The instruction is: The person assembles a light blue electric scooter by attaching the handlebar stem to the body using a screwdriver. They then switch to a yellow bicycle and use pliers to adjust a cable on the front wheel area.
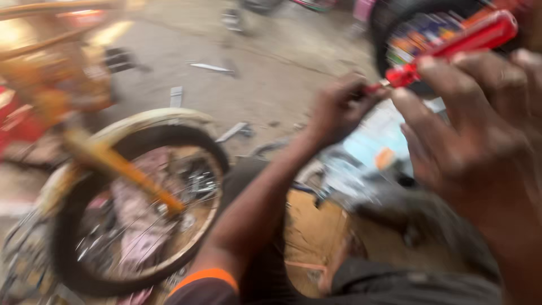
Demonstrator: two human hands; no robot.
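Red tool: a red-handled screwdriver (pixel 451 48), one of it, slants from the upper right down toward the middle of the view, in front of a dark round shape I cannot identify through the blur.
My right hand (pixel 480 135): large and close to the camera at the right edge, fingers curled loosely about the lower part of the red handle; the blur keeps me from telling how firm the hold is, and my wrist is cut off by the frame.
My left hand (pixel 339 110): reaching up from the bottom centre, fingers bunched at the thin metal tip of the screwdriver; I cannot tell whether they pinch the tip or something tiny beside it.
My left sleeve (pixel 206 285): dark with one orange band, partly cut off at the bottom edge.
Bicycle wheel (pixel 138 206): one, lower left, black tyre, pale rim, thin spokes, with a cream mudguard (pixel 147 121) arched over it.
Orange frame (pixel 73 107): tubes run from the upper left down to the wheel hub; the rest is smeared by motion and light.
Ground (pixel 271 62): grey concrete with a few pale scraps, too blurred to count.
Under my arms: brown cardboard (pixel 310 231) and pale blue packaging (pixel 375 141), outlines unclear.
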